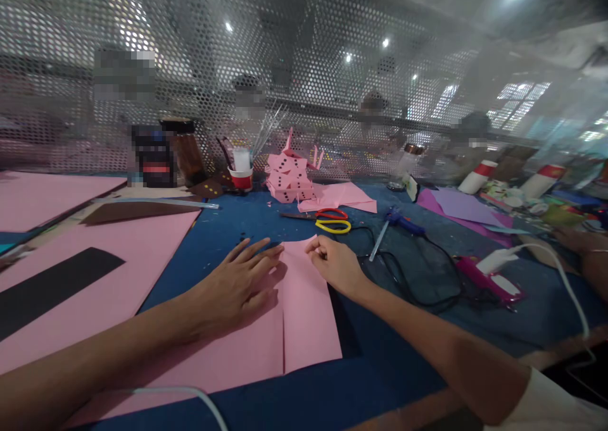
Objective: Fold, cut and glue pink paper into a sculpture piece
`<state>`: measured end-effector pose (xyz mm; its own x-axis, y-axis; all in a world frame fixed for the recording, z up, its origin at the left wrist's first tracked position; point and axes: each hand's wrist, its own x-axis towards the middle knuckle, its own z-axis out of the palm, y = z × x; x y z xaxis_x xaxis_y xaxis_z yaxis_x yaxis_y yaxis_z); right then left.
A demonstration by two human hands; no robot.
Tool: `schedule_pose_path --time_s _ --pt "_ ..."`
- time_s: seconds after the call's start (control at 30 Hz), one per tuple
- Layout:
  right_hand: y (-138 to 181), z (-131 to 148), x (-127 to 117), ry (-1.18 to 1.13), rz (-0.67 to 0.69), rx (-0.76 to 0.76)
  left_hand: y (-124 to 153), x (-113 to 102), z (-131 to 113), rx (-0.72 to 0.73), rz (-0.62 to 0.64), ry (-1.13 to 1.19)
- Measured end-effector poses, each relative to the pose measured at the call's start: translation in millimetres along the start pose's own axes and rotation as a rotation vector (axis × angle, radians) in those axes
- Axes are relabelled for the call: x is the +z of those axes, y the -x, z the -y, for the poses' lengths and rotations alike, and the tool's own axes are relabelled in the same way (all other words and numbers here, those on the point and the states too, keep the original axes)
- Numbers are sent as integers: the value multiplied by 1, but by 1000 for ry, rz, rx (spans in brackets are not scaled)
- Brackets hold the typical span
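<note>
Pink paper (308, 317) lies on the blue tabletop in front of me, with a straight line running down it that may be a fold or a sheet's edge. My left hand (249, 276) rests flat on the paper left of that line, fingers spread. At the paper's far right corner, my right hand (335, 263) has its fingers curled in a pinch on the edge. Just beyond the hands are scissors (334, 226) with red and yellow handles. A blue glue gun (401, 221) with a clear stick lies to the right.
Folded pink paper pieces with black dots (287, 178) stand at the back. Larger pink sheets (156, 241) and a black strip (57, 285) lie left. Cables cross the right side near a magenta power strip (489, 282). Purple sheets (463, 209) lie farther right, near another person's hand (577, 238).
</note>
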<state>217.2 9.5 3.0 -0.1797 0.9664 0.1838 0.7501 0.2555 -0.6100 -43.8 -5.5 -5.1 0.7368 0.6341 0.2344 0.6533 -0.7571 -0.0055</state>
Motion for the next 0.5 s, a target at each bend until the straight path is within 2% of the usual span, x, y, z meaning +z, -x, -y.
schedule_pose_path --time_s 0.5 --pt "0 1 -1 17 6 0 0 -1 -2 -4 19 -27"
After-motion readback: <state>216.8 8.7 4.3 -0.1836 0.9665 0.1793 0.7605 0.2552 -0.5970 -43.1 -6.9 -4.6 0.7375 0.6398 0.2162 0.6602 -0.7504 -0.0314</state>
